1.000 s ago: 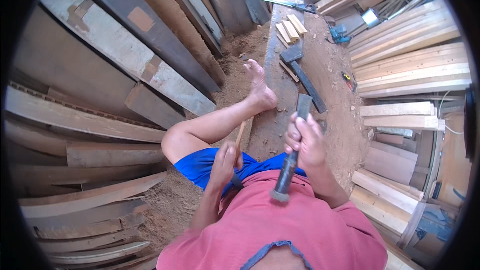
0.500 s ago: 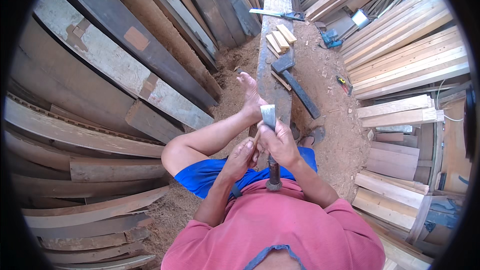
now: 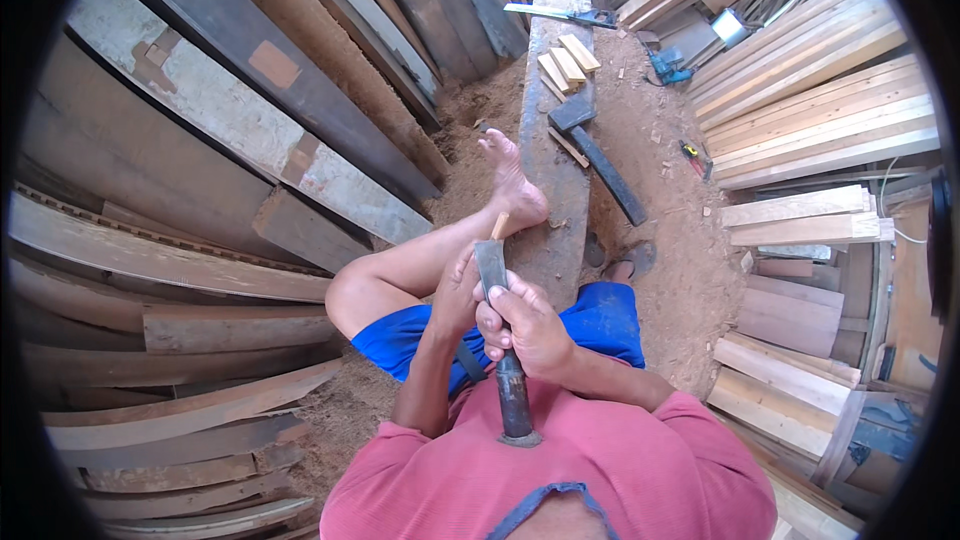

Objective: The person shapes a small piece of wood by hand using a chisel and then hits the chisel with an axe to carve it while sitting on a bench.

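Note:
My right hand (image 3: 525, 320) is wrapped around a wide chisel (image 3: 513, 395). Its flat steel blade points away from me, and the dark handle lies over my shirt front. Just left of the blade, my left hand (image 3: 456, 292) is closed on a thin wooden stick (image 3: 500, 227), whose pale tip pokes out beyond the chisel's edge. The blade hides the rest of the stick and some of the left fingers. Ahead, on a worn plank bench (image 3: 556, 180), rests a dark mallet (image 3: 608, 172) with a square head, beside a thin wood strip (image 3: 568, 147).
Several small wood pieces (image 3: 568, 65) and a handsaw (image 3: 562, 14) lie farther along the bench. My bare foot (image 3: 515, 185) is propped on it. Stacked boards (image 3: 240, 70) line the left, lumber (image 3: 820, 120) the right. A blue power tool (image 3: 668, 66) sits on the sawdust-covered floor.
The chisel has come back toward my chest and shifted left, its blade now tilted over my left hand. The stick's tip now shows past the blade.

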Demonstrator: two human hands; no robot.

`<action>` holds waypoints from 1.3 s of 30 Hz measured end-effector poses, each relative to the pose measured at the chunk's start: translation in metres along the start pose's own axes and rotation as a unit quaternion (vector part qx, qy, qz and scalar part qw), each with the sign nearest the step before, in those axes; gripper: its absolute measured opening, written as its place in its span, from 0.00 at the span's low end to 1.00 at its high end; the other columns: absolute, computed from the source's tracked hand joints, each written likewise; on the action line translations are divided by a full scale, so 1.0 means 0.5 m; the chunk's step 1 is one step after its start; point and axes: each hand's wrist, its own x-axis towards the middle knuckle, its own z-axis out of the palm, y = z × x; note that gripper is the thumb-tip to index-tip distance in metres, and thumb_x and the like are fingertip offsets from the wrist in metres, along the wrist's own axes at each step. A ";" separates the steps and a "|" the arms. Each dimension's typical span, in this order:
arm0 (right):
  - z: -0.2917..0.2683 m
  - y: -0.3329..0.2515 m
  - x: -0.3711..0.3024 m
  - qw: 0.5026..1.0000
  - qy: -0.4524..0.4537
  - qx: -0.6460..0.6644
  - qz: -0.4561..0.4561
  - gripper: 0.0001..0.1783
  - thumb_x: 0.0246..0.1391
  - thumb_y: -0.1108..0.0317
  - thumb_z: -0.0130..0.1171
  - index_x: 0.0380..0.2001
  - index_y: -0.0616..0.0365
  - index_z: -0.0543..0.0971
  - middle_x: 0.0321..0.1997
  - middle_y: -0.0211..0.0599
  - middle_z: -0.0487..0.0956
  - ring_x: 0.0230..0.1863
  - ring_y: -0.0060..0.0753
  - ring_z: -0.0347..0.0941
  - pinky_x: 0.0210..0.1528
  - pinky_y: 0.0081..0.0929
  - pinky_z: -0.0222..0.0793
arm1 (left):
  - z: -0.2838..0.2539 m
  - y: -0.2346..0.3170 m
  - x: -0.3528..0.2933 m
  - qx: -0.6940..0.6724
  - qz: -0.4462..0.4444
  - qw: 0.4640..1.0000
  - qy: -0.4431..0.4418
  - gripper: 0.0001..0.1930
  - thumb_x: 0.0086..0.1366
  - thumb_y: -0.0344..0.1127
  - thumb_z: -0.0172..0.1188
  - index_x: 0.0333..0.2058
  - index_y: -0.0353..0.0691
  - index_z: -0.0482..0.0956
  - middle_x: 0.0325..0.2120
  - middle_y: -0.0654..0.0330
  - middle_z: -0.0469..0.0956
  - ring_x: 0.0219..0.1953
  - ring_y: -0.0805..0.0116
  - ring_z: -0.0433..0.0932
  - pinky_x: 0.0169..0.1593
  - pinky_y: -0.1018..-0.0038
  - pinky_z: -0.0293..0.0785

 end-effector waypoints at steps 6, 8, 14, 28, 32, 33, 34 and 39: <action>0.014 -0.015 -0.028 0.998 -0.019 -0.054 -0.014 0.10 0.68 0.63 0.41 0.43 0.57 0.68 0.23 0.25 0.66 0.17 0.13 0.57 0.21 0.19 0.64 | 0.046 0.051 -0.050 0.039 0.036 0.996 0.068 0.17 0.76 0.42 0.41 0.48 0.36 0.74 0.29 0.71 0.70 0.32 0.84 0.66 0.36 0.82 0.67; 0.018 -0.021 -0.037 0.997 -0.025 -0.065 -0.025 0.10 0.68 0.62 0.41 0.42 0.57 0.68 0.23 0.25 0.66 0.16 0.13 0.56 0.21 0.20 0.64 | 0.054 0.059 -0.060 0.022 0.038 0.997 0.066 0.17 0.76 0.41 0.41 0.47 0.36 0.74 0.29 0.71 0.70 0.32 0.84 0.66 0.36 0.82 0.66; 0.009 -0.028 -0.050 0.995 0.012 -0.072 -0.071 0.11 0.68 0.61 0.42 0.43 0.57 0.68 0.22 0.27 0.64 0.16 0.15 0.56 0.20 0.20 0.64 | 0.079 0.059 -0.062 0.104 0.089 0.990 0.041 0.17 0.76 0.44 0.38 0.35 0.38 0.70 0.27 0.68 0.67 0.29 0.82 0.65 0.33 0.81 0.66; -0.052 -0.071 0.012 0.994 0.065 0.006 -0.083 0.07 0.66 0.65 0.45 0.42 0.56 0.67 0.24 0.23 0.65 0.19 0.15 0.59 0.22 0.21 0.65 | -0.013 -0.008 -0.037 -0.184 -0.042 0.982 0.005 0.14 0.75 0.46 0.43 0.37 0.42 0.69 0.23 0.67 0.70 0.23 0.79 0.65 0.27 0.80 0.63; 0.003 -0.029 0.030 0.999 -0.024 -0.030 -0.014 0.07 0.67 0.64 0.43 0.42 0.55 0.68 0.24 0.23 0.65 0.19 0.14 0.58 0.24 0.20 0.65 | 0.009 0.023 0.025 -0.107 0.012 0.993 0.049 0.17 0.76 0.46 0.39 0.43 0.41 0.72 0.29 0.69 0.70 0.31 0.81 0.66 0.34 0.82 0.66; 0.005 -0.020 0.023 0.999 -0.021 -0.028 -0.016 0.07 0.67 0.64 0.43 0.42 0.55 0.68 0.24 0.23 0.65 0.19 0.14 0.58 0.24 0.20 0.65 | -0.001 0.020 0.021 -0.107 0.009 0.993 0.046 0.17 0.76 0.46 0.39 0.43 0.41 0.72 0.29 0.69 0.70 0.31 0.81 0.66 0.34 0.82 0.66; 0.007 -0.013 0.018 0.999 -0.026 -0.019 -0.004 0.08 0.67 0.64 0.43 0.42 0.55 0.68 0.24 0.23 0.64 0.19 0.14 0.58 0.24 0.20 0.65 | -0.008 0.018 0.018 -0.054 0.010 0.998 0.028 0.17 0.76 0.46 0.38 0.43 0.42 0.72 0.28 0.69 0.69 0.30 0.82 0.65 0.34 0.82 0.66; 0.010 -0.013 -0.015 1.000 -0.008 -0.023 0.004 0.08 0.67 0.63 0.43 0.41 0.55 0.67 0.22 0.23 0.63 0.17 0.14 0.57 0.21 0.20 0.64 | 0.038 0.044 -0.024 0.099 0.039 0.991 0.078 0.17 0.76 0.44 0.39 0.38 0.40 0.73 0.24 0.70 0.66 0.28 0.82 0.63 0.33 0.80 0.65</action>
